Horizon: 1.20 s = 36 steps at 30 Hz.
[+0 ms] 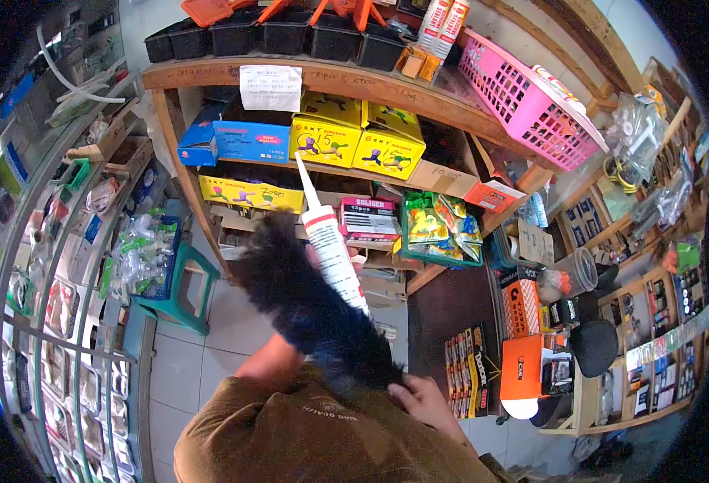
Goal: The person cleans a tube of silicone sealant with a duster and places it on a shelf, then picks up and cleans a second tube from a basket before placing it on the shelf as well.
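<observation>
Left hand: grip closed round the white sealant cartridge. A few fingers show at its sides; the palm is hidden. Cartridge is tilted, nozzle up and leaning left, in front of the shelf rack. Its lower end goes behind the black feather duster.

Right hand: grip closed on the duster's lower end, at the edge of the brown shirt. Exact finger wrap there is partly hidden. Duster runs diagonally up-left, its fluffy end overlapping the left hand and forearm.

Rack behind: blue box and yellow SKY boxes on the upper shelf. Lower down, pink-and-black box just right of the cartridge, then green basket of coloured packets. Handwritten paper hangs off the top board. Black bins and pink basket sit on top.

Left side: green stool carrying a blue tray of bagged parts, beside the glass display case. Right side: orange-and-white box. Tiled floor below.
</observation>
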Available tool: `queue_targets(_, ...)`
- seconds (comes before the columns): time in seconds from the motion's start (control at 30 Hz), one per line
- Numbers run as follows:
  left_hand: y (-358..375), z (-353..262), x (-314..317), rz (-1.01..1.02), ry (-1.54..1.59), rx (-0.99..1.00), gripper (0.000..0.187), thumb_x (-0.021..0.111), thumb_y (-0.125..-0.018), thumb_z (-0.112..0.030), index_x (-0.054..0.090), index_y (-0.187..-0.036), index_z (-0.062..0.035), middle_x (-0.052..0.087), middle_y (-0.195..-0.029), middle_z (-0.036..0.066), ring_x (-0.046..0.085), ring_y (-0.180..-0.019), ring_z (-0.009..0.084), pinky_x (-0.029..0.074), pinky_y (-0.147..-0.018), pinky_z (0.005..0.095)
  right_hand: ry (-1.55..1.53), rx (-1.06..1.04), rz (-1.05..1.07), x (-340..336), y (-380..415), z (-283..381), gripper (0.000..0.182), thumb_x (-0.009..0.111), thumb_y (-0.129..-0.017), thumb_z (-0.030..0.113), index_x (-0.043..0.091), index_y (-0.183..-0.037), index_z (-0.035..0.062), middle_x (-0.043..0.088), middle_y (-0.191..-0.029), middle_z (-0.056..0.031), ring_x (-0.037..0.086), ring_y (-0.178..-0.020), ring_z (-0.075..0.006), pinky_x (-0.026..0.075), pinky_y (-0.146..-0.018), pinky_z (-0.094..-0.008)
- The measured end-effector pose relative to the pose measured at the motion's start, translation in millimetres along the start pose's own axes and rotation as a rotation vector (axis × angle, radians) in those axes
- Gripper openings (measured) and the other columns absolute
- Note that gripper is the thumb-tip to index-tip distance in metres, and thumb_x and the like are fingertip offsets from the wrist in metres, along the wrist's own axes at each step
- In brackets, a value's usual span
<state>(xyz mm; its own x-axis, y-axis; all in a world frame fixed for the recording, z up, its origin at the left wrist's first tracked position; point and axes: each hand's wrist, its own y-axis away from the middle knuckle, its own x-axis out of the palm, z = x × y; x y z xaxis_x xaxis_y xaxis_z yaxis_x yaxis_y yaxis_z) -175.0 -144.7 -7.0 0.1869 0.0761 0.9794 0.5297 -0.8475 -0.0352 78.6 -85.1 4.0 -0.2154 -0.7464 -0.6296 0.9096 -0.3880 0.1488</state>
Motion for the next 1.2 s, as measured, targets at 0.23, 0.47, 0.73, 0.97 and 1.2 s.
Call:
queue_targets(0.23,-25,6,-45,0.217,0.058,0.046,0.043,0.034,-0.089,-0.041,0.045,-0.112,-0.0066,0.054,-0.097,0.007,0.053,-0.090,0.0206,0.045,-0.075,0.0347,-0.047,0.079,-0.018,-7,4,7,0.034,0.052,-0.084,0.031,0.051,-0.074,-0.0011,0.046,-0.048,-0.0104,0.042,-0.042,-0.0152,0.035,-0.043,-0.0308)
queue_targets(0.47,-33,8,-61,0.045,-0.175,0.012,0.046,0.034,-0.086,-0.050,0.044,-0.109,-0.0114,0.053,-0.092,0.007,0.053,-0.077,0.0242,0.046,-0.061,0.0418,0.078,-0.047,-0.002,-5,4,14,0.031,0.054,-0.083,0.028,0.051,-0.074,-0.0017,0.050,-0.051,-0.0125,0.045,-0.044,-0.0151,0.039,-0.044,-0.0309)
queue_targets(0.73,-7,11,-18,0.098,0.044,0.015,0.037,0.037,-0.088,-0.039,0.047,-0.106,-0.0088,0.053,-0.098,0.006,0.054,-0.086,0.0177,0.047,-0.071,0.0327,0.001,-0.060,-0.099,4,8,7,0.031,0.053,-0.084,0.026,0.047,-0.071,-0.0008,0.047,-0.050,-0.0140,0.045,-0.041,-0.0202,0.037,-0.042,-0.0339)
queue_targets(0.97,-6,10,-19,-0.033,-0.253,0.093,0.046,0.038,-0.085,-0.050,0.045,-0.105,-0.0097,0.053,-0.085,0.006,0.057,-0.078,0.0211,0.050,-0.063,0.0371,-0.158,0.165,-0.056,-5,13,16,0.030,0.054,-0.084,0.024,0.044,-0.070,-0.0012,0.043,-0.050,-0.0155,0.043,-0.039,-0.0164,0.035,-0.040,-0.0321)
queue_targets(1.2,5,5,-12,0.073,-0.074,0.080,0.047,0.035,-0.086,-0.049,0.045,-0.110,-0.0096,0.055,-0.091,0.005,0.054,-0.084,0.0192,0.045,-0.075,0.0351,-0.324,0.322,-0.210,12,1,-13,0.034,0.056,-0.082,0.029,0.048,-0.068,-0.0011,0.043,-0.049,-0.0161,0.039,-0.040,-0.0194,0.034,-0.041,-0.0338)
